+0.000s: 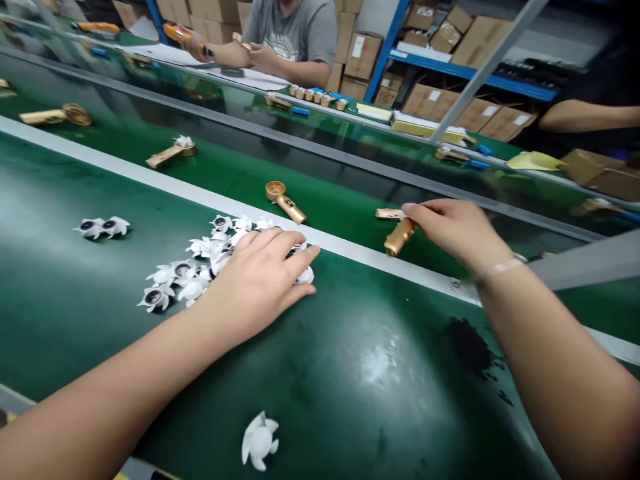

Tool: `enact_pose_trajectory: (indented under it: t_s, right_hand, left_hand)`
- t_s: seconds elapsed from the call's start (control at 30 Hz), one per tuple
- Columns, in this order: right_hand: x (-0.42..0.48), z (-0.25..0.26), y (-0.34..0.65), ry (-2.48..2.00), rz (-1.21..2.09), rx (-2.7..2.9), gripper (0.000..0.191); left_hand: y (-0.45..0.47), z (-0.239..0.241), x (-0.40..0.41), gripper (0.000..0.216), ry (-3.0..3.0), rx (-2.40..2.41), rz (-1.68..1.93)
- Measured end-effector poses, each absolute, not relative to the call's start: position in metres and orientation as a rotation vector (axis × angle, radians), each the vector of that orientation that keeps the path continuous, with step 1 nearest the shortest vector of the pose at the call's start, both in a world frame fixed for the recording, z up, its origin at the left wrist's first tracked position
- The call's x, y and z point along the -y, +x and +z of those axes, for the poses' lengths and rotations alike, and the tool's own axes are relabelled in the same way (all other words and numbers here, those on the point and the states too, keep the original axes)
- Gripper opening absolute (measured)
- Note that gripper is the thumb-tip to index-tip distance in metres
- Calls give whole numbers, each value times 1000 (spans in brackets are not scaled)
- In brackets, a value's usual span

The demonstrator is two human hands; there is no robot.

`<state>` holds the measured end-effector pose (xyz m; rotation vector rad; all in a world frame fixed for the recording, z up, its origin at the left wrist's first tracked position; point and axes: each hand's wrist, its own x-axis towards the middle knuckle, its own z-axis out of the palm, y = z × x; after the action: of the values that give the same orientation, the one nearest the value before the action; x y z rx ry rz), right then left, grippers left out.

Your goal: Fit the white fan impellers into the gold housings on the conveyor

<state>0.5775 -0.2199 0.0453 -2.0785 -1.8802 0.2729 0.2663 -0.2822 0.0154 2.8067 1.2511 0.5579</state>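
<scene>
My left hand [265, 273] rests over a pile of white fan blades [193, 288], its fingers stretched and slightly apart; the palm hides part of the pile. Past the white strip, my right hand [445, 230] pinches a gold handheld fan housing [400, 238]. Its handle points toward me, while the head end is hidden by my fingers. Beside that handle lies a second slim gold piece [388, 213]; whether the two are joined I cannot tell. Between my hands, another gold fan housing [287, 203] with a round open head lies on the green belt.
Two white fan blades [103, 227] lie at left, and a single blade [261, 440] sits near the front. Further gold housings [173, 153] are on the belt. A metal rail [320, 150] crosses behind. Across it a person [300, 40] handles an orange tool. Black bits [473, 347] lie at right.
</scene>
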Motion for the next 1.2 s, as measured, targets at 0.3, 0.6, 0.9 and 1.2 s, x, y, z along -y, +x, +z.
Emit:
enact_pose_trajectory:
  t_s: [0.3,0.6,0.9,1.2]
  right_hand:
    - [305,16,619,-2008,107,2037,28]
    - [384,-9,624,-1823,96,2331,25]
    - [361,9,606,-1864,50,2535,29]
    - [322,27,562,-1676,462,2384,17]
  left_hand:
    - [252,-7,276,43,3006,-1130,187]
    - [259,2,276,47,3008,-1062,250]
    - [273,15,290,53,2875,-1118,75]
    - [267,17,291,30,2842,-1193,-11]
